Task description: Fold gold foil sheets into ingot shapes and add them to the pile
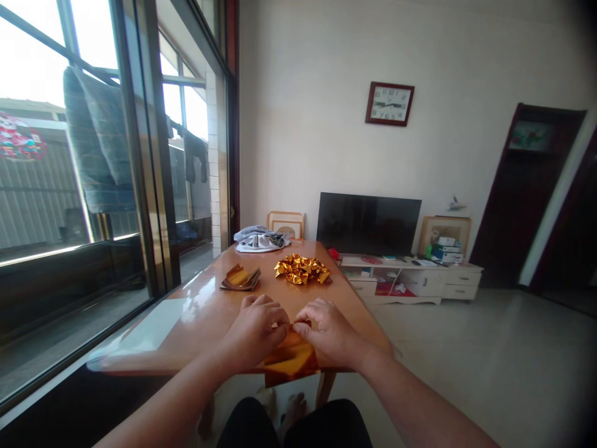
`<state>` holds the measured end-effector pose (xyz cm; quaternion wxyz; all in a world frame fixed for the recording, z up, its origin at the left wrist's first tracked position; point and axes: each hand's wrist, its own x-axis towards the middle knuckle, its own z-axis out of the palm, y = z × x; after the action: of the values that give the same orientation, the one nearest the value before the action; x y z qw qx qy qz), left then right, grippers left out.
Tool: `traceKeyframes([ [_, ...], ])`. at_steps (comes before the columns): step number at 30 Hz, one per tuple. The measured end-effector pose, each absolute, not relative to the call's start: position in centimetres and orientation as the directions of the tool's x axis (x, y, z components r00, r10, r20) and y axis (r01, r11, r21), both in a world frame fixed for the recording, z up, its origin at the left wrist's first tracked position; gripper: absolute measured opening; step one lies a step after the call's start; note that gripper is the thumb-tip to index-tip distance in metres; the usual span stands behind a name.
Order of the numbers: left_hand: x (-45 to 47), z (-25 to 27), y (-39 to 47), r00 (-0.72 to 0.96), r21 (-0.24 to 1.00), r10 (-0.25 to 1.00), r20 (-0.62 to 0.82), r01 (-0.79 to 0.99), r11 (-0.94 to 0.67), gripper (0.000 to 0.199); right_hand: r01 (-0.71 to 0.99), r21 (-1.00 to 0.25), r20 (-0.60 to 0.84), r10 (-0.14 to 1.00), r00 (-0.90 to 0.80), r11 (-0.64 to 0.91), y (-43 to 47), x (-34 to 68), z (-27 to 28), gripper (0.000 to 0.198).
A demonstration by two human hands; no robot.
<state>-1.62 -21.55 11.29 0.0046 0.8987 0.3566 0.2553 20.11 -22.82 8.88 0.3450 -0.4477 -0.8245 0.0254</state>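
Both my hands meet over the near edge of the table, pinching the far edge of a shiny gold foil sheet (pixel 293 359). My left hand (pixel 259 330) has its thumb and fingers closed on the sheet's left part. Close beside it, my right hand (pixel 326 330) pinches the same edge from the right. The lower part of the sheet hangs past the table's front edge. Beyond my hands lies a heap of folded gold foil pieces (pixel 302 269). A stack of flat foil sheets (pixel 240 277) rests to its left.
A brown glossy table (pixel 209 330) stretches away from me, with folded cloth (pixel 261 239) at its far end. Glass sliding doors (pixel 140 155) stand on the left. Ahead are a television (pixel 368 224), a white cabinet (pixel 429 283) and a wall clock (pixel 390 104).
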Motion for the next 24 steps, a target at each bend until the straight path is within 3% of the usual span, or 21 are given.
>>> traceKeyframes([
  [11, -4.6, 10.0, -21.2, 0.623, 0.261, 0.676, 0.394, 0.629, -0.732, 0.017, 0.636, -0.530, 0.426, 0.824, -0.373, 0.561, -23.0, 21.1, 8.1, 0.017],
  [21, -5.3, 8.0, -19.6, 0.534, 0.238, 0.737, 0.415, 0.717, -0.655, 0.018, 0.715, -0.476, 0.457, 0.839, -0.295, 0.511, -22.2, 21.4, 6.5, 0.019],
  [24, -6.4, 6.9, -18.4, 0.436, 0.279, 0.784, 0.442, 0.763, -0.582, 0.019, 0.765, -0.472, 0.468, 0.860, -0.203, 0.437, -21.6, 22.7, 5.8, 0.020],
])
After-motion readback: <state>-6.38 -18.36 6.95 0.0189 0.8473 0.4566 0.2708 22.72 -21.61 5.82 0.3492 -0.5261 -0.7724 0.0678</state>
